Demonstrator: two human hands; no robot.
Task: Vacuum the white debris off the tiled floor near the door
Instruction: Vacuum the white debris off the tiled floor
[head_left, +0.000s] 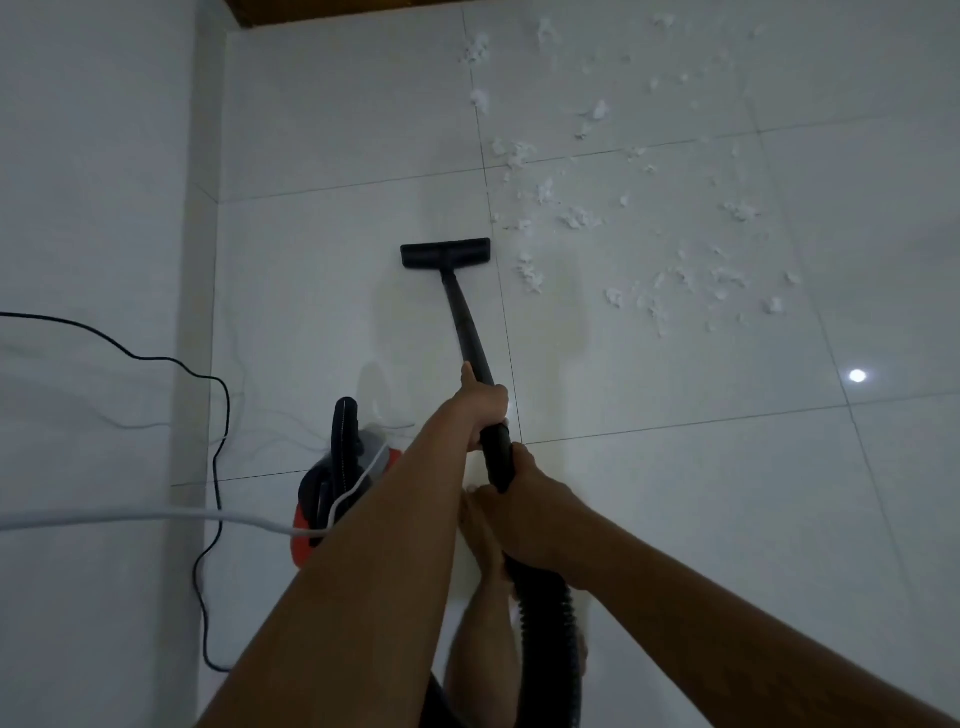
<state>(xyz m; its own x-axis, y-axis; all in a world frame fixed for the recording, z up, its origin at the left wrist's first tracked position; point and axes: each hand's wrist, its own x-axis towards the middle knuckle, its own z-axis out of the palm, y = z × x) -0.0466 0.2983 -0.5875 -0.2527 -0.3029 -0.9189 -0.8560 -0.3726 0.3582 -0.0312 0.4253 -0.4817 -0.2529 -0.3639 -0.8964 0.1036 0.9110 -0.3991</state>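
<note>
The person holds the black wand (467, 322) of the vacuum with both hands. The left hand (483, 410) is closed around the tube further forward, with the thumb laid along it, probably to steer. The right hand (530, 512) grips the handle end, where the ribbed hose (550, 623) begins, probably to push and pull.

The floor head (445, 253) lies flat on the tiled floor (675, 493), just to the left of the white debris (579, 218). The debris is scattered over several tiles to the right and further ahead, toward a brown strip (270, 5) that is probably the foot of the door. Most of the work seems not yet done.

The orange vacuum body (343, 467) stands on the left, near the wall (93, 208), so it is out of the sweeping path. A black cable (221, 415) and a white cable (130, 516) also run on that side.
</note>
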